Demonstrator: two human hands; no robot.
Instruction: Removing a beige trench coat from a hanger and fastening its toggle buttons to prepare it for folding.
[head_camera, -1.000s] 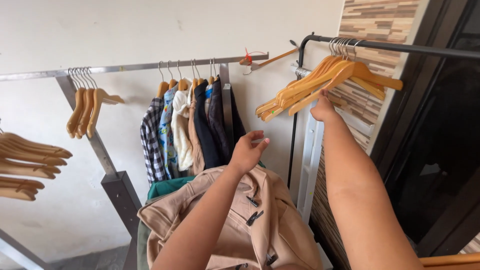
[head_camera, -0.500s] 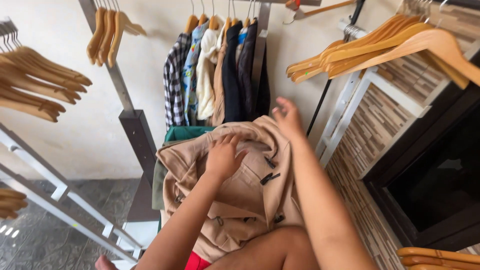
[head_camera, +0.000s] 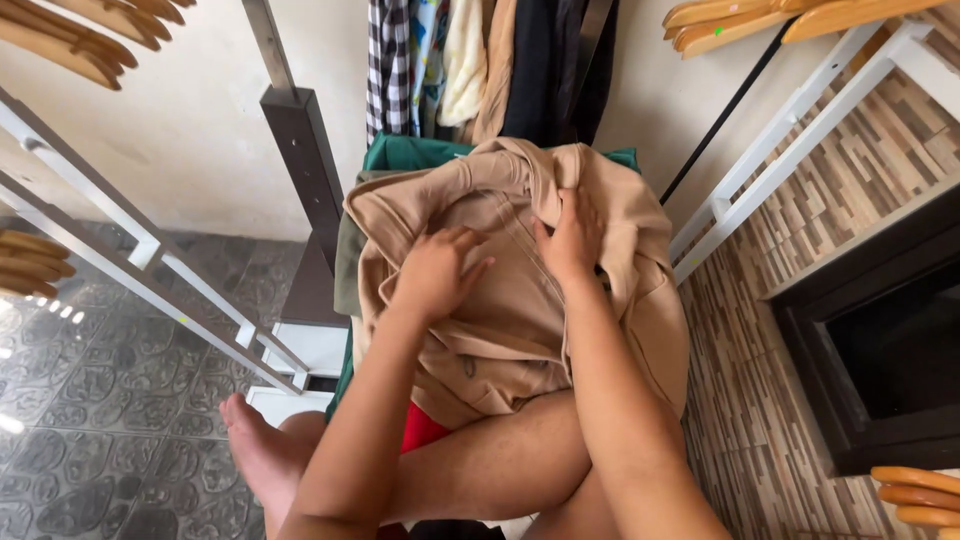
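Hands rest flat, fingers spread, on a tan jacket (head_camera: 500, 300) bunched over the lap, left hand (head_camera: 432, 275) just beside right hand (head_camera: 572, 238), neither clamped on cloth; jacket lies crumpled and unhung, below shirts (head_camera: 480, 60) on the rail.

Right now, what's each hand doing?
Left hand: open, fingers spread flat on the beige jacket.
Right hand: open, pressing the same jacket, gripping nothing.

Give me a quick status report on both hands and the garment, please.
Left hand flat on the beige jacket, fingers spread. Right hand pressing near its collar. Jacket bunched on the lap over green cloth. Nothing covering it.
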